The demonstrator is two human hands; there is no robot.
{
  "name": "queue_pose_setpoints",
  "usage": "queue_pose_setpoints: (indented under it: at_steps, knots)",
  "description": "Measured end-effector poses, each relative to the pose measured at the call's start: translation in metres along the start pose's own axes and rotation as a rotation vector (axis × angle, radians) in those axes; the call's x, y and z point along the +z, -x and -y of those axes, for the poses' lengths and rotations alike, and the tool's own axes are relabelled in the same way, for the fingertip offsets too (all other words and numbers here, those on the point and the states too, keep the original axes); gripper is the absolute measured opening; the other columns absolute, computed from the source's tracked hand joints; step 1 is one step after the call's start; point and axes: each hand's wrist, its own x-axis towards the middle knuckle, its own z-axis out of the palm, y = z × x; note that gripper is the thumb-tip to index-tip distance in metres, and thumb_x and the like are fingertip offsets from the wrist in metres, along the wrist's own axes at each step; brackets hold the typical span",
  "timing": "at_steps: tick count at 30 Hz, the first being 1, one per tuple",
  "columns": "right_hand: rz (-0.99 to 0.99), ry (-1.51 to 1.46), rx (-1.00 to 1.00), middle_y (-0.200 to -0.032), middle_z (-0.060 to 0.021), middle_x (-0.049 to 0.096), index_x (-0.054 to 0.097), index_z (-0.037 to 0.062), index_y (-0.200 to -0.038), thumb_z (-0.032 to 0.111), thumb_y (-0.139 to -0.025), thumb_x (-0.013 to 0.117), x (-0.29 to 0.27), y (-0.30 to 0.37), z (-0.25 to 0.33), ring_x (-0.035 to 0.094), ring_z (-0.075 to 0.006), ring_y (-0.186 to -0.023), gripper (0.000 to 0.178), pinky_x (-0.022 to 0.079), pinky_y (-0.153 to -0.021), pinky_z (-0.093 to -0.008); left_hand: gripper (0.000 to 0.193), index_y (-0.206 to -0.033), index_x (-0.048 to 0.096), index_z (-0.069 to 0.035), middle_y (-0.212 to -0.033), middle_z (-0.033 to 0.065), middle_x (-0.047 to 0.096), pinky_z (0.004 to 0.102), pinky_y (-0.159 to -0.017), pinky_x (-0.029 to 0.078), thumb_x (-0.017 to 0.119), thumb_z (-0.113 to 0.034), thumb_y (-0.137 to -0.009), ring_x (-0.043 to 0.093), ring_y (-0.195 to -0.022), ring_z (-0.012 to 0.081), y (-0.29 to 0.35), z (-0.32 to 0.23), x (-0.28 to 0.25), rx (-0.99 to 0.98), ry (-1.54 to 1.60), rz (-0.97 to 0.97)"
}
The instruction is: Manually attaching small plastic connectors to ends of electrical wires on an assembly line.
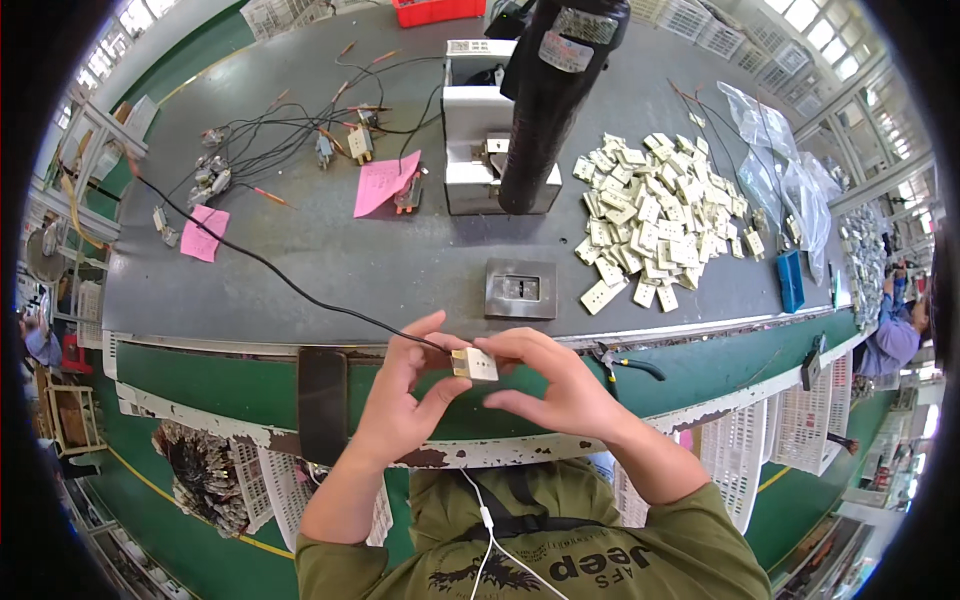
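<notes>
My left hand (pixel 407 397) pinches a cream two-hole connector (pixel 481 366) by its brass-coloured end, over the front edge of the bench. A black cable (pixel 290 273) runs from that end up to the left. At the connector's other end is my right hand (pixel 557 384); its index fingertip touches the top edge, while its thumb stays apart below. Just beyond my hands a small metal fixture block (pixel 520 290) sits on the dark bench top. To the right of it lies a heap of cream connector covers (pixel 665 215).
A black-columned press (pixel 550 110) with a white base stands mid-bench. Cabled connectors (pixel 210 178) and pink paper slips (pixel 203 234) lie left. Pliers (pixel 630 366) rest at the front edge. A blue holder (pixel 790 281) and clear plastic bags (pixel 775 150) are at right; a red bin (pixel 438 11) is behind.
</notes>
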Motion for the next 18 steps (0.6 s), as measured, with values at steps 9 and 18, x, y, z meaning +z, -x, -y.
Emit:
queue_pose_setpoints:
  at_steps: [9, 18]
  knots:
    - [-0.083, 0.193, -0.078, -0.108, -0.0119, 0.063, 0.062, 0.0038, -0.118, -0.001, -0.073, 0.075, 0.007, -0.01, 0.006, 0.065, -0.0247, -0.096, 0.046, 0.054, -0.083, -0.0334, 0.076, -0.145, 0.036, -0.01, -0.111, 0.0099, 0.06, 0.0343, -0.089, 0.052, 0.071, 0.001, -0.08, 0.064, -0.097, 0.0223, -0.008, -0.023, -0.002, 0.026, -0.288, 0.024]
    - [-0.16, 0.318, -0.175, -0.103, -0.0108, 0.064, 0.063, 0.0042, -0.114, 0.0, -0.072, 0.076, 0.008, -0.002, 0.004, 0.064, -0.0288, -0.09, 0.044, 0.053, -0.075, -0.0361, 0.07, -0.137, 0.046, -0.007, -0.109, 0.0101, 0.061, 0.0329, -0.087, 0.051, 0.075, 0.002, -0.074, 0.064, -0.098, 0.0226, -0.007, -0.018, 0.004, 0.114, -0.379, -0.021]
